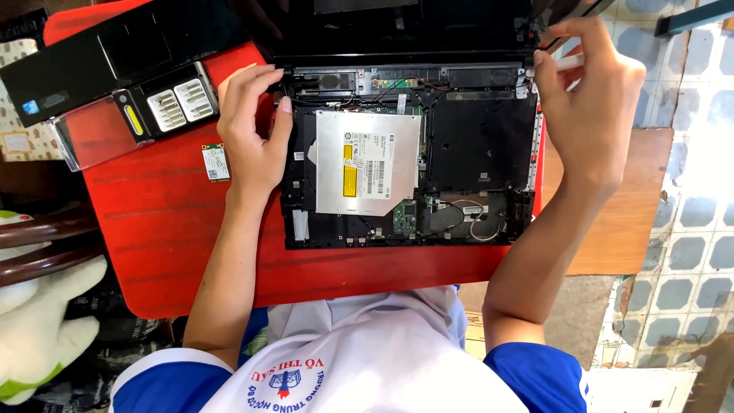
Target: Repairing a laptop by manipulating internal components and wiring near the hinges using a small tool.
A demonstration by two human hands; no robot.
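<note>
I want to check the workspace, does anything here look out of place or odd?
The laptop base lies opened, its boards and silver optical drive exposed. Its removed black palm-rest cover sits askew at the red table's far left corner, and a small green circuit card lies loose beside the left hand.

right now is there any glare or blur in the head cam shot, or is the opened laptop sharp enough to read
Head view: the silver optical drive is sharp and evenly lit; daylight washes out the tiled floor at right; the laptop screen at the top edge is dark, with little detail; the left hand and right hand show no motion blur.
</note>
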